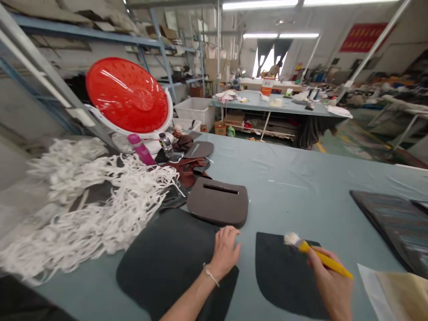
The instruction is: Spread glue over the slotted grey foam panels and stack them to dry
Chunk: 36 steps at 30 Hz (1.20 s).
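My right hand (329,276) is wrapped round the yellow handle of a brush (325,261). The brush's pale bristles are over the upper edge of a dark panel (287,272) with a rounded lower corner. My left hand (226,249), fingers bent and slightly apart, rests at the right edge of a larger dark panel (167,258), with nothing visible in it. Just above that hand lies a stack of brown rounded pieces (217,203) with a long slot in the top one.
White strips (110,209) are heaped at the left, near a pink bottle (141,149), a clear bottle (165,145) and a tilted red basin (129,96). Dark striped panels (394,223) and tan sheets (401,290) lie at the right. Another table (267,104) stands beyond.
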Motion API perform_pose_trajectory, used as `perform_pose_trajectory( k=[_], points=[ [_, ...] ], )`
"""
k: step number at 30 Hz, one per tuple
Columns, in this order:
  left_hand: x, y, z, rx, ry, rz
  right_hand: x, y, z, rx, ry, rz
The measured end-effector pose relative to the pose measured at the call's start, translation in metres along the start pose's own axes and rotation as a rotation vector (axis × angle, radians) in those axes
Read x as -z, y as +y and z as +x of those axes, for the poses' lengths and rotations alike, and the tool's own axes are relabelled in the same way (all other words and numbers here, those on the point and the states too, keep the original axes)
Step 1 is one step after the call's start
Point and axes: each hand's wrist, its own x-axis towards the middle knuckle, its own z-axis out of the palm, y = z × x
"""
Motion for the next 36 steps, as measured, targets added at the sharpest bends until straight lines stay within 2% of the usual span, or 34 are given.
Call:
perform_pose_trajectory(
  k=[3,5,7,9,12,14,17,19,21,23,25,29,32,36],
  points=[
    [0.023,-0.054,0.028,0.025,0.143,0.162,-0.116,-0.081,-0.005,-0.005,-0.261,0.194],
    [0.027,-0.082,0.039,0.030,0.163,0.235,-0.188,-0.128,-0.012,0.042,-0.407,0.336],
    [0.023,-0.102,0.046,0.022,0.155,0.273,-0.250,-0.162,-0.023,0.078,-0.504,0.396],
    [0.015,-0.115,0.049,0.013,0.144,0.287,-0.297,-0.183,-0.034,0.123,-0.588,0.390],
    [0.008,-0.123,0.052,0.031,0.131,0.285,-0.348,-0.194,-0.041,0.219,-0.718,0.309],
    [0.010,-0.124,0.053,0.051,0.129,0.263,-0.374,-0.197,-0.034,0.261,-0.720,0.261],
    [0.018,-0.124,0.054,0.060,0.143,0.213,-0.407,-0.205,-0.014,0.223,-0.531,0.235],
    [0.024,-0.123,0.054,0.066,0.147,0.197,-0.422,-0.208,0.001,0.192,-0.423,0.218],
    [0.027,-0.123,0.056,0.072,0.142,0.198,-0.424,-0.204,0.018,0.176,-0.375,0.185],
    [0.028,-0.121,0.056,0.066,0.134,0.199,-0.408,-0.189,0.036,0.137,-0.311,0.125],
    [0.030,-0.119,0.057,0.054,0.126,0.201,-0.376,-0.162,0.057,0.062,-0.196,0.030],
    [0.033,-0.113,0.057,0.040,0.113,0.233,-0.298,-0.102,0.087,-0.059,0.023,-0.161],
    [0.033,-0.108,0.056,0.032,0.111,0.264,-0.256,-0.077,0.081,-0.059,0.053,-0.224],
    [0.030,-0.102,0.053,0.043,0.101,0.238,-0.219,-0.068,0.032,-0.080,0.036,-0.297]
  ],
)
